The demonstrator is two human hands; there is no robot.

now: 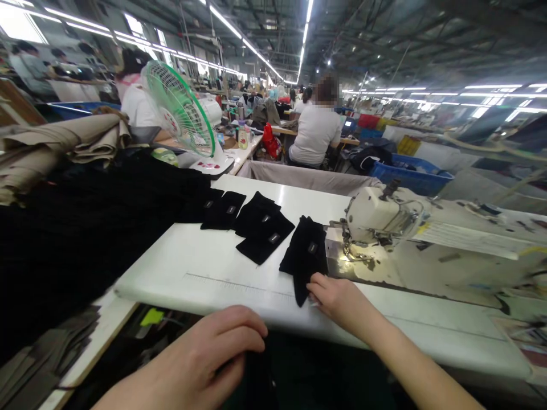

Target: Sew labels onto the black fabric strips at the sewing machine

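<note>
My right hand (339, 299) pinches the lower tip of a black fabric piece (305, 247) with a small grey label, lying on the white sewing table (205, 256) left of the needle area. Part of that piece hangs down as a pointed flap. My left hand (217, 347) is closed, its fingers curled at the table's front edge above dark cloth; what they hold, if anything, is hidden. More black labelled pieces (267, 233) lie overlapping in a row further left, on the table. The sewing machine (380, 222) stands to the right of my right hand.
A large heap of black fabric (85, 228) covers the left side. Beyond the table stand a green fan (183, 108) and a blue crate (412, 173). A person in a white shirt (314, 134) sits ahead, facing away. A ruler scale (231, 283) marks the tabletop.
</note>
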